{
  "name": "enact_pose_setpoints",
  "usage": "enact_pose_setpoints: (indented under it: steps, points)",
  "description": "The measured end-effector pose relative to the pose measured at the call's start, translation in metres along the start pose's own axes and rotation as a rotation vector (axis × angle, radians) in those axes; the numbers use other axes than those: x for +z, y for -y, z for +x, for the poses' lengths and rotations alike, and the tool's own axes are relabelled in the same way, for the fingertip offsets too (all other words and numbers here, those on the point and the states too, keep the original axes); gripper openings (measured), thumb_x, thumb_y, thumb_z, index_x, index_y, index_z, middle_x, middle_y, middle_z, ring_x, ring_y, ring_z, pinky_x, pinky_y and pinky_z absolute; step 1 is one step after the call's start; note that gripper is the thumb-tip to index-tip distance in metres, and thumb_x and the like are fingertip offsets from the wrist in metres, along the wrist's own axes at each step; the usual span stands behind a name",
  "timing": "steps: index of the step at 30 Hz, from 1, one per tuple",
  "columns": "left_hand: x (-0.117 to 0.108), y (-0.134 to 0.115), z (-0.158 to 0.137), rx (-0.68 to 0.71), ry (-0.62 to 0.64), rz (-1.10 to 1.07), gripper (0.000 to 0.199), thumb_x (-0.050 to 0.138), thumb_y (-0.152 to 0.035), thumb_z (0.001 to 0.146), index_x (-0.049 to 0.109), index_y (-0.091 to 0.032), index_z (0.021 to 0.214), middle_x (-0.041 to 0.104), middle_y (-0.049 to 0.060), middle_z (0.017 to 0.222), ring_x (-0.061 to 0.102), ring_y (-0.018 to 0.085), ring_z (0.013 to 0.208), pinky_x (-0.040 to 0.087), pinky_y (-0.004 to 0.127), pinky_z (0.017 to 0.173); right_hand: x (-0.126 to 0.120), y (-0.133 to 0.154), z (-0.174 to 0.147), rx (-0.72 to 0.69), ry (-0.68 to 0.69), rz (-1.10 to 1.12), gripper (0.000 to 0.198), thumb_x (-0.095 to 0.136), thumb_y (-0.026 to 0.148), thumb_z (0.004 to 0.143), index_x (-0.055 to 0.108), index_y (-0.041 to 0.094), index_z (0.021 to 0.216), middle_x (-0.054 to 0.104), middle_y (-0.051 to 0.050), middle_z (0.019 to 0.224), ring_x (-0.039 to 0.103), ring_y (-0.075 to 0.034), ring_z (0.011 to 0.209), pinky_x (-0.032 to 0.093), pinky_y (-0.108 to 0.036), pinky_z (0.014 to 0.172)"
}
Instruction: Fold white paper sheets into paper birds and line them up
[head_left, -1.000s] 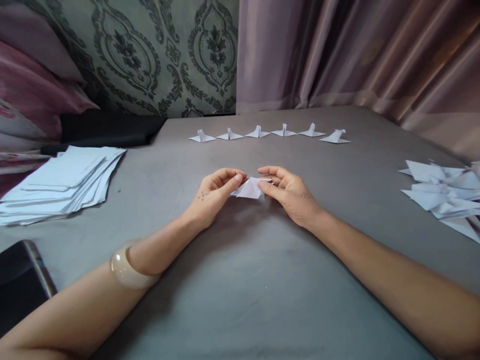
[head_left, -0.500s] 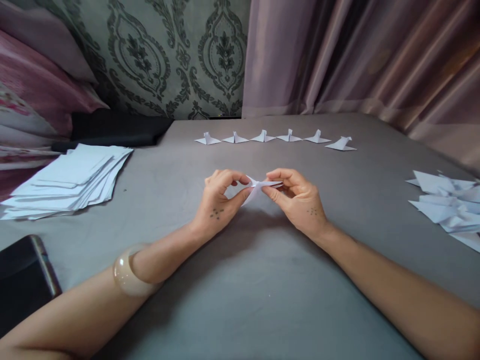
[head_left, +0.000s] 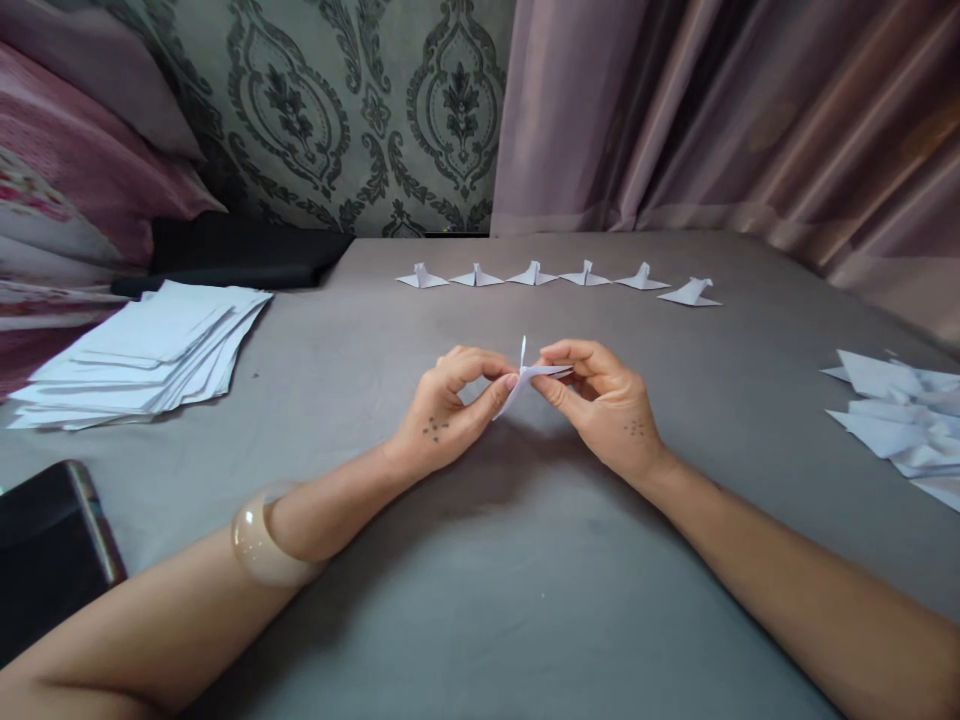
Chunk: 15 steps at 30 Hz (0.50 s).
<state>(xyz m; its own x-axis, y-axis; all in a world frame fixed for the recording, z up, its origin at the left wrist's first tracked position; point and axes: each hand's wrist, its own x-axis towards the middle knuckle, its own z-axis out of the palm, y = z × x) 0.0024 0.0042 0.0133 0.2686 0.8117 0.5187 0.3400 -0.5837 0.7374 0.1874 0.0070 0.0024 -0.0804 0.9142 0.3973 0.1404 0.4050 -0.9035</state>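
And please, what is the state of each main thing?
Left hand: pinching the folded paper
Right hand: pinching it too
Folded paper: creased, one point upright
Row of paper figures: standing
Sheets: loosely stacked
Folded pieces: heaped
Dark device: lying flat
Bangle: being worn
Curtain: hanging in folds

Glossy cream bangle (head_left: 259,545), dark dots (head_left: 433,430)

White paper (head_left: 526,376), grey-green damask wallpaper (head_left: 375,108)
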Motion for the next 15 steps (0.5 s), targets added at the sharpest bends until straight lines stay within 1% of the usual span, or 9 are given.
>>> enact_pose_setpoints:
  steps: [4, 8, 11, 15]
  points:
    - [-0.0004, 0.0001, 0.0004, 0.002, -0.001, -0.013, 0.011, 0.062, -0.028, 0.089, 0.064, -0.018, 0.083, 0.068, 0.003, 0.084, 0.060, 0.015, 0.081, 0.046, 0.031, 0.084, -0.0021, 0.0006, 0.0016, 0.048, 0.089, 0.060, 0.022, 0.073, 0.028, 0.079, 0.062, 0.025, 0.098, 0.069, 0.002, 0.090, 0.065, -0.013, 0.083, 0.051, -0.029, 0.078]
    - [-0.0002, 0.0015, 0.0005, 0.008, -0.048, -0.027, 0.011, 0.066, -0.030, 0.086, 0.064, -0.018, 0.086, 0.067, 0.003, 0.083, 0.059, 0.014, 0.079, 0.046, 0.030, 0.082, -0.0042, 0.0009, 0.0029, 0.090, 0.136, 0.107, 0.022, 0.073, 0.028, 0.079, 0.062, 0.026, 0.098, 0.068, 0.002, 0.090, 0.064, -0.012, 0.084, 0.051, -0.028, 0.079]
    - [0.0008, 0.0024, 0.0005, 0.007, -0.052, -0.069, 0.010, 0.067, -0.027, 0.085, 0.067, -0.018, 0.091, 0.069, 0.004, 0.088, 0.061, 0.014, 0.081, 0.047, 0.029, 0.082, -0.0046, 0.0007, 0.0032, 0.088, 0.148, 0.115, 0.021, 0.072, 0.028, 0.079, 0.062, 0.026, 0.098, 0.069, 0.002, 0.090, 0.064, -0.012, 0.084, 0.051, -0.028, 0.079]
    - [0.0030, 0.0027, 0.0003, -0.062, 0.007, -0.136, 0.009, 0.063, -0.023, 0.086, 0.070, -0.018, 0.088, 0.071, 0.003, 0.085, 0.063, 0.013, 0.078, 0.049, 0.025, 0.077, -0.0022, 0.0010, 0.0019, 0.069, 0.117, 0.050, 0.023, 0.073, 0.029, 0.078, 0.062, 0.024, 0.097, 0.069, 0.000, 0.091, 0.066, -0.014, 0.084, 0.052, -0.030, 0.078]
